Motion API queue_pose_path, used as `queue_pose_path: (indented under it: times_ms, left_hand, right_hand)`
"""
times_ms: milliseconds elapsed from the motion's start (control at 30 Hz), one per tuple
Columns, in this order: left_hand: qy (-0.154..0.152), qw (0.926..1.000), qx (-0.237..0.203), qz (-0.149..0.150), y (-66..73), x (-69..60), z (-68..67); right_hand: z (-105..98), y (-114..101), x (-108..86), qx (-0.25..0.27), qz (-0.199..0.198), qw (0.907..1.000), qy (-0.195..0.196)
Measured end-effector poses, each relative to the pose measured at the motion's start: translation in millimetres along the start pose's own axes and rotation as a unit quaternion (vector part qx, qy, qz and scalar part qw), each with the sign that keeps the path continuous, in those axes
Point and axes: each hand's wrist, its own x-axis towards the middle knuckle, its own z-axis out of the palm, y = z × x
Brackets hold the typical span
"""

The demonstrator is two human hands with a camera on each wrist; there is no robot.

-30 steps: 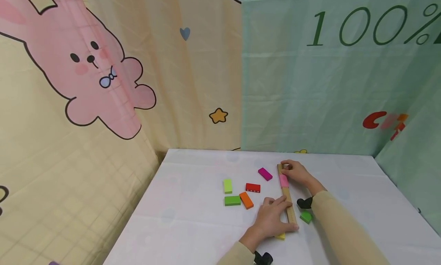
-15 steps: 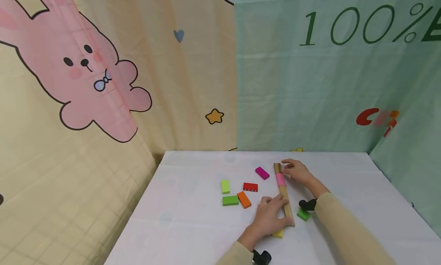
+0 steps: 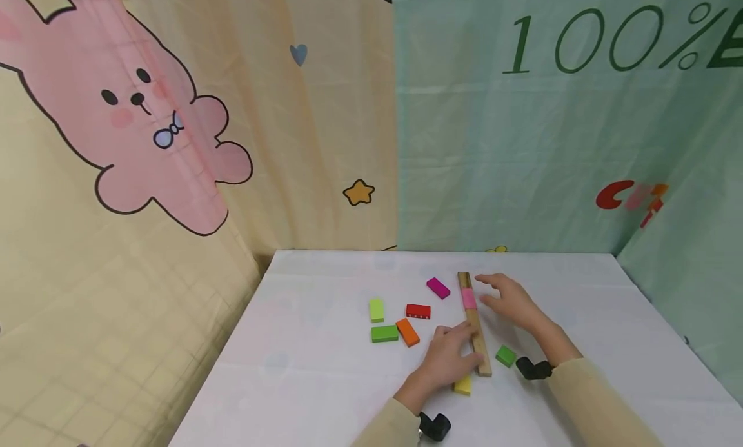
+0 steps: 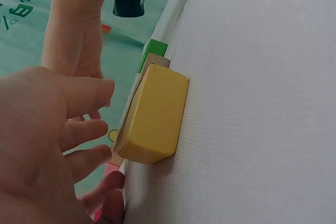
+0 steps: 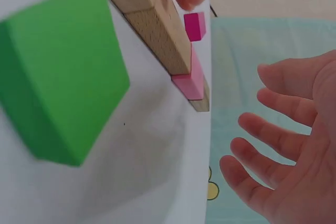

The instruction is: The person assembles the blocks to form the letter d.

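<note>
In the head view, the left hand (image 3: 444, 357) reaches over the row of wooden blocks (image 3: 484, 367) on the worktop (image 3: 302, 395), fingers loosely spread; contact is hard to judge. It partly covers the yellow block (image 3: 462, 387). The right hand (image 3: 513, 303), fingers apart and holding nothing, is just beside the row's pink block (image 3: 468, 298).

In the left wrist view, the yellow block masks much of the row; the left hand is cropped.

In the right wrist view, the green block (image 5: 65, 72) is blurred, and the row runs off the top.
</note>
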Motion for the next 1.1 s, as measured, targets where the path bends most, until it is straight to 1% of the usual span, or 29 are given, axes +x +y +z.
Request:
queue_pose_path:
  times_ms: [100,233,333,433,567,700,867,1100]
  left_hand:
    - [-0.004,1.0000,-0.006,-0.003,-0.2,1.4,-1.9]
    - [-0.013,0.9999,-0.008,0.000,-1.4,3.8,-4.6]
    - [-0.008,0.9998,-0.018,0.002,-0.2,5.2,-6.3]
    - [-0.001,0.9990,-0.041,-0.015,2.7,4.5,-9.6]
    - [0.008,0.9981,-0.049,-0.036,4.8,2.4,-17.0]
    - [0.017,0.9981,-0.042,-0.043,4.1,4.1,-25.3]
    - [0.024,0.9982,-0.030,-0.046,2.6,7.2,-34.6]
    - [0.029,0.9991,0.005,-0.031,-2.4,11.9,-49.1]
  right_hand:
    - [-1,-5,-9.3,-0.012,-0.010,0.9999,-0.003]
    - [0,-9,-18.7,-0.018,-0.028,0.9995,-0.001]
    - [1,-12,-23.5,-0.021,-0.036,0.9991,-0.006]
    - [1,-15,-28.6,-0.026,-0.034,0.9990,-0.011]
    - [2,-18,-38.6,-0.027,-0.039,0.9988,-0.012]
    - [4,-20,-49.0,-0.033,-0.055,0.9979,-0.007]
    - [10,-21,-59.5,-0.055,-0.072,0.9959,-0.004]
    - [19,-17,-70.2,-0.080,-0.092,0.9924,-0.010]
